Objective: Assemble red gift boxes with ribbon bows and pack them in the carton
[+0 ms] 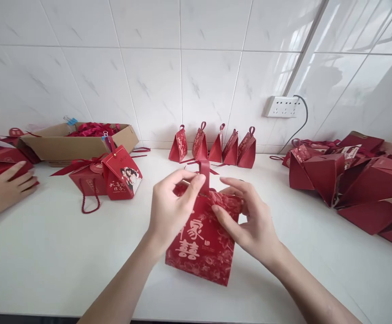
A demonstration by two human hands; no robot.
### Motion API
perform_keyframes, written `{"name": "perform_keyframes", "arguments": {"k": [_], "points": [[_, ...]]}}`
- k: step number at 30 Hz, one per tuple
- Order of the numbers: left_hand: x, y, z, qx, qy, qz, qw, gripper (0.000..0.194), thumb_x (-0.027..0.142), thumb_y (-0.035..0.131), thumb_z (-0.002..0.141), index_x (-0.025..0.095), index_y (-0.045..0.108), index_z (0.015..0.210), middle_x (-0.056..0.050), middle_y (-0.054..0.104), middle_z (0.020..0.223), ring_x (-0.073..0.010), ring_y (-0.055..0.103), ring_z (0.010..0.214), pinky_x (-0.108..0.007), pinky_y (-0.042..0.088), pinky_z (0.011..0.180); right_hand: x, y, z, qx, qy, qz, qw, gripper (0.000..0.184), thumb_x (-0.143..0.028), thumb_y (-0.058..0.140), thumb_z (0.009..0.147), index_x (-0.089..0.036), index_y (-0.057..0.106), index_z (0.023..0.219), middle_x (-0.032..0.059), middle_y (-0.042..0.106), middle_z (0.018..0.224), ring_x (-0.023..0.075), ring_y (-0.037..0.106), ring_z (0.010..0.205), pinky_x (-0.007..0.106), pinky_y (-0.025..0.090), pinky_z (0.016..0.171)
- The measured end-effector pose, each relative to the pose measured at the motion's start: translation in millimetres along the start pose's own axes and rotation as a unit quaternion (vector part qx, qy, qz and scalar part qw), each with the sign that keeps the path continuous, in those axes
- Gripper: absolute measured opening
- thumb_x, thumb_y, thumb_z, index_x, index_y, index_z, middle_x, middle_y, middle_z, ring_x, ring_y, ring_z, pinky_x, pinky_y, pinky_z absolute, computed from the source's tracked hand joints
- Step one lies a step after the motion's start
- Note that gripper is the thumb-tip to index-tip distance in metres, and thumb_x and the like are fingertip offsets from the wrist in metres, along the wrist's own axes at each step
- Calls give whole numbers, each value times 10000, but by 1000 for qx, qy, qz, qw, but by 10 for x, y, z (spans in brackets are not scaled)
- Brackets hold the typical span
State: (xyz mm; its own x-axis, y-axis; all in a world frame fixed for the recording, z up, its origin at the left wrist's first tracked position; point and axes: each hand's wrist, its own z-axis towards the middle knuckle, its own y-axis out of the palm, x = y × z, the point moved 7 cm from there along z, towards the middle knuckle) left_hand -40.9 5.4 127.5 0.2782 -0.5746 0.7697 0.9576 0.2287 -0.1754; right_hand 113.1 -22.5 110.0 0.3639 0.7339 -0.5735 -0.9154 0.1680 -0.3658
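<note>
A red paper gift box (202,247) with gold characters and flowers stands on the white table (64,261) in front of me. My left hand (172,209) pinches the box's top edge beside its upright red ribbon loop (205,173). My right hand (248,218) grips the right side of the top flap, fingers curled over it. Both hands are closed on the box's top.
Several folded red boxes (216,146) line the tiled wall. A heap of flat red boxes (358,180) lies right. A cardboard carton (77,139) with ribbons and two red boxes (108,177) sit left. Another person's hand (8,184) rests at far left. A power strip (283,106) hangs on the wall.
</note>
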Motion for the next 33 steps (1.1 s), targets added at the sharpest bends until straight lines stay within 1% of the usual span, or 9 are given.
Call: {"name": "perform_keyframes", "arguments": {"k": [2,4,7,11,15,19,21,26,33], "points": [[50,43,-46,-1,25,30,999,188,326,603,848,194,634,718,11,601,640,-119,543,610,-208,450,593,-93,-4,-5,9,-28,-59,998,244,-172,568,867,-239,533,1099,13,628,832,112,585,626,229,518,533],[60,78,-86,-4,37,49,998,194,318,588,858,195,617,711,14,598,626,-117,537,582,-213,456,584,-129,-13,-2,20,-30,-81,996,122,-153,568,866,-225,577,965,10,624,798,104,575,601,221,503,515],[59,116,-123,-12,49,69,996,206,308,575,865,196,587,693,21,592,616,-107,530,555,-213,460,592,-130,-37,6,37,-26,-88,995,76,-143,577,864,-212,596,889,-5,616,744,86,561,567,197,468,469],[51,140,-145,-13,51,73,996,210,306,560,875,196,562,696,26,588,618,-98,538,557,-201,451,587,-134,-56,9,49,-53,-115,991,82,-135,586,860,-211,613,878,-3,627,727,90,561,569,200,455,462],[28,144,-154,-11,40,72,997,222,319,560,875,195,556,690,23,583,610,-104,540,556,-209,445,577,-111,-42,14,27,-69,-98,992,112,-134,580,851,-221,614,912,0,635,738,103,564,579,229,491,515],[15,142,-157,-8,35,70,997,223,323,560,874,195,561,692,21,589,616,-105,543,562,-208,443,576,-117,-33,16,16,-86,-96,992,154,-136,571,842,-224,607,963,18,653,805,119,602,639,240,512,544],[17,141,-162,-4,36,70,997,214,316,563,872,197,560,694,24,592,618,-103,544,561,-207,443,574,-130,-33,14,24,-92,-106,990,139,-138,567,844,-223,607,947,16,647,782,116,598,627,232,504,525],[29,140,-179,4,44,73,996,190,286,565,871,199,556,702,30,603,631,-97,546,559,-205,440,579,-140,-16,-6,44,-89,-148,984,70,-147,583,861,-210,601,886,0,623,720,85,546,539,195,441,429],[30,144,-193,2,53,79,995,186,279,559,879,200,554,711,34,606,634,-90,547,562,-195,432,566,-155,-1,-33,52,-105,-179,977,68,-156,559,895,-214,593,886,-3,633,721,86,568,558,188,438,436]]}}
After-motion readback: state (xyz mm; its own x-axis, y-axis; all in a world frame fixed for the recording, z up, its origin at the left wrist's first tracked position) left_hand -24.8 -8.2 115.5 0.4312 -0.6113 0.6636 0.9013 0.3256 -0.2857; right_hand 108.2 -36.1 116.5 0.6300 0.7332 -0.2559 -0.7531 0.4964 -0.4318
